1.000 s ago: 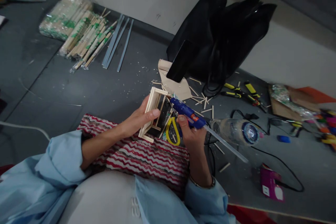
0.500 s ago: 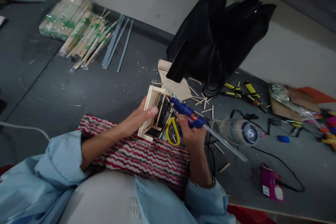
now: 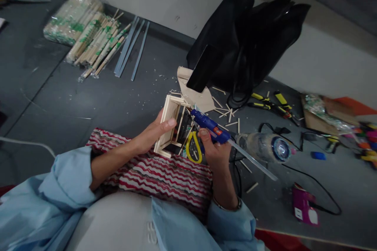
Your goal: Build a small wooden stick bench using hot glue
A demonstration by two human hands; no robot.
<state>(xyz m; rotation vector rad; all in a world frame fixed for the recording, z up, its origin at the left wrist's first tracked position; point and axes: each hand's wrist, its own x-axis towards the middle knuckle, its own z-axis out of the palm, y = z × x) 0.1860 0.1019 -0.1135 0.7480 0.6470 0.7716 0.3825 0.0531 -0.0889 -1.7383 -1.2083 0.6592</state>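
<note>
- Wooden stick frame, pale, box-shaped, open-sided; located above the front edge of the striped cloth, tilted, its open side toward the glue gun.
- Left hand, bare: closed around the frame's left side, thumb laid over the edge, the other fingers mostly hidden behind.
- Right hand, bare: wrapped around the grip of a blue glue gun, thumb on its near side; whether a finger presses the trigger I cannot tell.
- Glue stick, translucent, long, projecting from the gun's rear; the nozzle lies at the frame's upper right corner — contact unclear from where I stand.
- Yellow loop handle, between frame and right hand.
- Striped cloth, red, white and grey, beneath both forearms.
- Black bag, against the wall; dark phone leaning at its base, over a pale sheet.
- Cut sticks, short, scattered beside the sheet.
- Clear bottle, blue-capped, lying just right of the gun.
- Pliers, yellow and black, farther right.
- Wrapped sticks, green-printed film, upper left — grey strips alongside.
</note>
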